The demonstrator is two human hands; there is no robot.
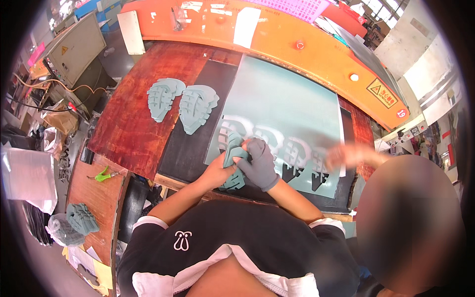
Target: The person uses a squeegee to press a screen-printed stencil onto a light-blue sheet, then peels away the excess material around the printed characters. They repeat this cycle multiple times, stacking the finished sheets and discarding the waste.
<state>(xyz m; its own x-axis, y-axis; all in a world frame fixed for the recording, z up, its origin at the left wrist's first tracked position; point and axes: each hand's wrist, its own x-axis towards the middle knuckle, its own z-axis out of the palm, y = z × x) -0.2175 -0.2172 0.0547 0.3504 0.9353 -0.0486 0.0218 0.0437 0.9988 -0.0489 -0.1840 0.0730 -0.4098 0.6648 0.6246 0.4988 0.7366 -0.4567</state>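
Observation:
Both my hands meet over the near left corner of a pale grey-green sheet [289,94]. My bare left hand [216,172] is closed on a small stack of grey-green cut-out pieces [232,153], shaped like slotted shoe uppers. My right hand [261,167], in a grey glove, is closed at the same pieces, its fingers partly hidden. A row of cut-out openings runs along the sheet's near edge, with dark board showing through. Two piles of similar pieces, a left pile [162,101] and a right pile [197,110], lie to the left of the sheet.
An orange machine beam [277,32] spans the far side of the reddish board [143,133]. At right, another person's blurred hand [346,156] reaches over the sheet. A side table [94,188] at left bears a green-handled tool [103,174] and more cut pieces [82,219].

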